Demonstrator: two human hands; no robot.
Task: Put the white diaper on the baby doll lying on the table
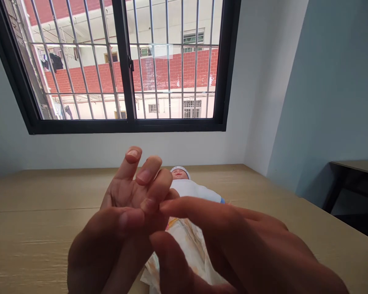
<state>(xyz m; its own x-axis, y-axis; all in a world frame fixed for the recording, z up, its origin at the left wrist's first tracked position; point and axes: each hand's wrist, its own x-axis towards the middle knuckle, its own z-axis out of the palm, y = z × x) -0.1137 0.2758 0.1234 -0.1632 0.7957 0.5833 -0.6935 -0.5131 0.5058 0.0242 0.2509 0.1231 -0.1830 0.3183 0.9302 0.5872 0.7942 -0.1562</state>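
My left hand [131, 204] is raised over the table, palm turned toward me, with its fingers loosely curled and apart. Its thumb lies near the tip of the bent index finger, and no object shows in it. From the right comes my right hand [233, 232], its index fingertip touching the left hand's fingers. Its thumb is held apart below, with nothing visible between. Behind both hands a baby doll [196, 189] in white clothing and a pale cap lies on its back. A pale patterned cloth or packet [190, 245] lies nearer me, partly hidden by my hands.
The light wooden table [27, 241] reaches to the wall. Above it is a black-framed window [129, 126] with metal bars. A dark piece of furniture [352, 175] stands at the right, past the table's edge.
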